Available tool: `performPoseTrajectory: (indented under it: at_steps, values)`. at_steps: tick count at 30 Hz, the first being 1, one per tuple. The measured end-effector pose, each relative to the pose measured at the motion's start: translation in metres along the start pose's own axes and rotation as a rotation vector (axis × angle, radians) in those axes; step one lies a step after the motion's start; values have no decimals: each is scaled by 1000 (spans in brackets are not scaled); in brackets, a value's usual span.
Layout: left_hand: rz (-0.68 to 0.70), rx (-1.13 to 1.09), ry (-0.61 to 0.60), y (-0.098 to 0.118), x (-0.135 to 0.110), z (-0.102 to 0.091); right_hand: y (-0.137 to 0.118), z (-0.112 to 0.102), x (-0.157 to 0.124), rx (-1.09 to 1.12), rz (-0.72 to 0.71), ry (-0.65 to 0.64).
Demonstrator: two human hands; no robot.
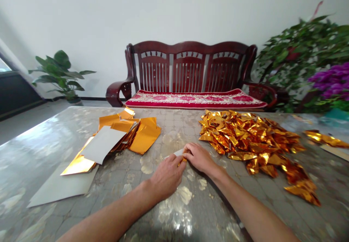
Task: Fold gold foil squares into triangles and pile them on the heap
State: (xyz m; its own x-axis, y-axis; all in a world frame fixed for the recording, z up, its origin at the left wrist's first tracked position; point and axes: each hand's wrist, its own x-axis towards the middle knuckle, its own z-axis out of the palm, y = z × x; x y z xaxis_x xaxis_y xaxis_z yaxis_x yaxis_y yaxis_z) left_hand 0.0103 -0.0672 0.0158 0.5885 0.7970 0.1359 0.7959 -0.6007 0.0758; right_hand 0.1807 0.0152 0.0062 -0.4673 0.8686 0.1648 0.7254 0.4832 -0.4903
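Both hands meet over the middle of the table, with fingers closed on one small sheet of gold foil paper (178, 152), white side up where it shows. My left hand (169, 173) pinches its near edge, and my right hand (198, 157) grips the right end, where a bit of gold shows between the fingers. Much of the sheet is hidden by the hands. To the left lies a loose stack of flat foil sheets (145, 134), some gold side up and some white. On the right is a heap of folded gold foil pieces (245, 133).
A clear, shiny cover with a flower pattern lies over the table (131, 213). Beyond it stands a dark wooden bench (188, 67) with a red cushion (174, 100). Potted plants (64, 72) flank it, and purple flowers (331, 80) are at the right edge.
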Motion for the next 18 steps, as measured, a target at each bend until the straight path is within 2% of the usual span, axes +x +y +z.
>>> performPoseTrajectory:
  at_steps: [5, 9, 12, 15, 18]
  values:
    - [32, 3, 17, -5, -2, -1, 0, -10, 7, -23, -14, -115]
    - [43, -144, 47, -19, -6, -1, 3, -19, 15, -62, -155, -103]
    - [-74, -258, 99, -26, -6, 2, 3, -24, 21, -107, -213, -146]
    - [-225, -310, 157, -28, -4, 6, 2, -28, 23, -118, -216, -172]
    - [-304, -309, 238, -30, 0, 7, -2, -30, 20, -97, -192, -188]
